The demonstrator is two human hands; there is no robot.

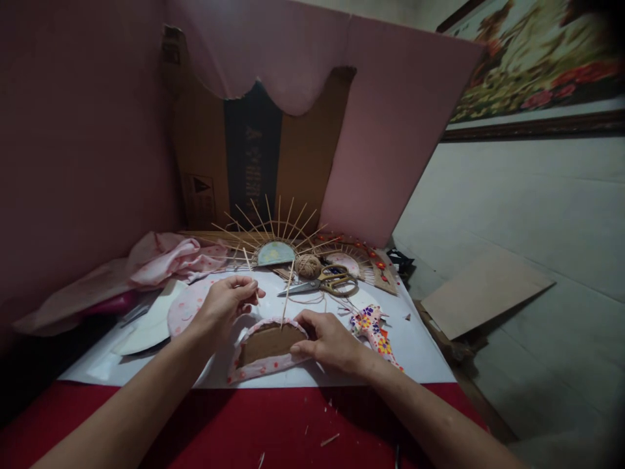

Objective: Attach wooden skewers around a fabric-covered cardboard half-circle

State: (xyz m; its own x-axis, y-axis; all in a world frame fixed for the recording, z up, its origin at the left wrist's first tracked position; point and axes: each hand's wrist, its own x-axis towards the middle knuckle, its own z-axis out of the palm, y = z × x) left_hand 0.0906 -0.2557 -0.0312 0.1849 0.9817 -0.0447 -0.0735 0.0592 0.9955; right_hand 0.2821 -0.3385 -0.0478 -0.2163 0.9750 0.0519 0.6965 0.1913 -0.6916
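Observation:
My left hand (233, 298) is pinched around a thin wooden stick (247, 259), raised above the white sheet. My right hand (328, 340) grips the right side of a half-round cardboard piece (269, 345), its edge wrapped in pink dotted fabric. A second thin stick (288, 292) rises from the top edge of that piece, leaning slightly right. Behind my hands, a half-round light-green piece (276, 253) has sticks fanning out from it. Beside it sit a ball of twine (308, 266) and scissors (325, 283) with gold-coloured handles.
Pink fabric (163, 259) lies bunched at the left, near a round dotted piece (188, 305). A flower-patterned object (374, 331) lies to the right. Scraps dot the red cloth (273, 426) in front. A tall pink-and-brown cardboard panel (312, 150) stands behind.

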